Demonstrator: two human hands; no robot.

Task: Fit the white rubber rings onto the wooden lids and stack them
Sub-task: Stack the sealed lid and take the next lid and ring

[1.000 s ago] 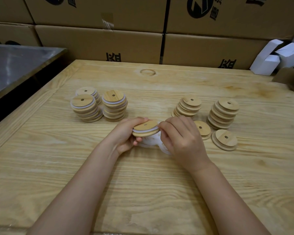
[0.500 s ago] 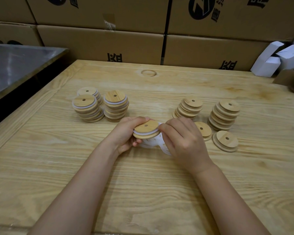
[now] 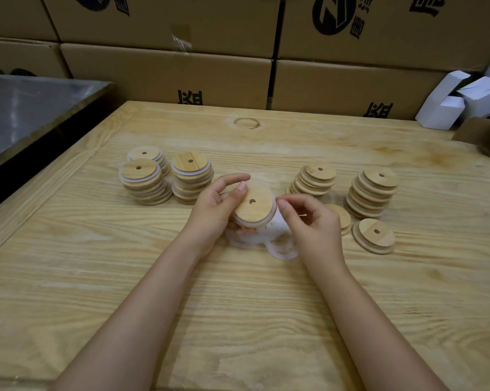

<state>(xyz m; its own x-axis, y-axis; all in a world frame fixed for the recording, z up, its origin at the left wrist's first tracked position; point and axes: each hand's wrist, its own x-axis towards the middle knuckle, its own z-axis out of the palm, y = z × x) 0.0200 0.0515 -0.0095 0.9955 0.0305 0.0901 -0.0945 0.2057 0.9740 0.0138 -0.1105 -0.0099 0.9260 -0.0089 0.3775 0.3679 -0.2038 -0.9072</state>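
My left hand (image 3: pixel 214 206) grips a round wooden lid (image 3: pixel 253 206) with a centre hole, tilted toward me, a white rubber ring showing along its lower edge. My right hand (image 3: pixel 313 224) hovers just right of the lid, its fingers curled and pinched; whether they touch the ring I cannot tell. Loose white rubber rings (image 3: pixel 283 251) lie on the table under both hands. At the left stand three stacks of ringed lids (image 3: pixel 146 180) (image 3: pixel 191 176). Stacks of bare lids (image 3: pixel 315 179) (image 3: pixel 372 193) stand at the right.
A single lid (image 3: pixel 375 235) and another low pile (image 3: pixel 341 218) lie by my right hand. The wooden table (image 3: pixel 238 306) stretches toward me. Cardboard boxes (image 3: pixel 167 74) line the far edge, small white boxes (image 3: pixel 464 100) sit at far right, a metal surface (image 3: pixel 26 108) lies to the left.
My left hand has lifted and tilted the lid so its top faces me. My right hand has drawn back slightly from the lid's rim.
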